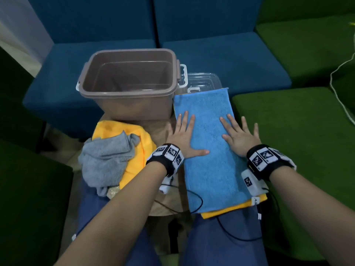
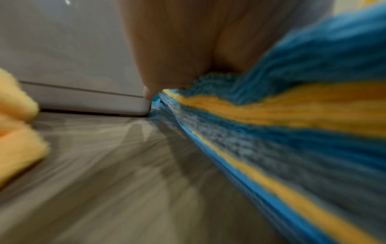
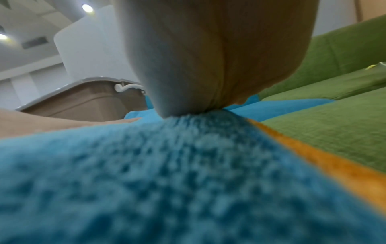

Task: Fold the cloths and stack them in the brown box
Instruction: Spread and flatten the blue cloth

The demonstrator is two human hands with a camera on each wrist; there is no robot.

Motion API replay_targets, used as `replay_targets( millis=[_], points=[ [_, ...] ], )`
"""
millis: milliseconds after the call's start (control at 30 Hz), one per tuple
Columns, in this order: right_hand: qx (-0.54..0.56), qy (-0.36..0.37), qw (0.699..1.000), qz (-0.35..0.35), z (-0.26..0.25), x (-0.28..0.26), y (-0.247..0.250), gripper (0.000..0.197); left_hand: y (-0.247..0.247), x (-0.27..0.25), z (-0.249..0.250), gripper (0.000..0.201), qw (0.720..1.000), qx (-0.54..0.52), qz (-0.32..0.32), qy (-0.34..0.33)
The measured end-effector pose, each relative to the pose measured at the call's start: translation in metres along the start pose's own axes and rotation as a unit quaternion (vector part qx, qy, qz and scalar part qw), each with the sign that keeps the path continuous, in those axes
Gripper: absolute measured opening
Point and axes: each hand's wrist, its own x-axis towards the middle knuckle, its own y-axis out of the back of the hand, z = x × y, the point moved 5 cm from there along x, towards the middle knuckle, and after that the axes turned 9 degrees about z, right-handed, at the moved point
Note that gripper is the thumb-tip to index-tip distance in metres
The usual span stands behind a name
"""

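At lower left a crumpled grey cloth [image 1: 104,158] lies on a yellow cloth [image 1: 138,150]. Above, at centre, stands the smooth, rounded brown box [image 1: 130,81], a clear lid [image 1: 203,81] just behind its right side. Right of centre, the left hand [image 1: 182,137] and right hand [image 1: 240,137] press flat, fingers spread, on the fluffy blue cloth [image 1: 211,146], folded long. Green cushions [image 1: 297,131] fill the right.
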Motion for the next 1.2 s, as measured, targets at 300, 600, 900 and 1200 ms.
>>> replay_targets(
  millis=[300, 600, 900, 1200],
  points=[
    [-0.006, -0.002, 1.0, 0.003, -0.007, -0.005, 0.003, 0.055, -0.026, -0.085, 0.008, 0.132, 0.995, 0.018, -0.047, -0.089],
    [0.105, -0.011, 0.992, 0.064, -0.029, -0.05, 0.033, 0.069, -0.01, -0.11, 0.02, 0.157, 0.981, 0.15, -0.079, -0.099],
    [0.173, -0.158, 0.971, 0.039, 0.001, -0.112, 0.003, 0.059, -0.012, -0.137, 0.042, 0.091, 0.966, 0.069, -0.092, -0.231],
    [0.187, -0.187, 0.965, -0.008, -0.005, -0.118, 0.01, 0.051, -0.012, -0.146, 0.034, 0.067, 0.971, -0.083, -0.126, -0.183]
  ],
)
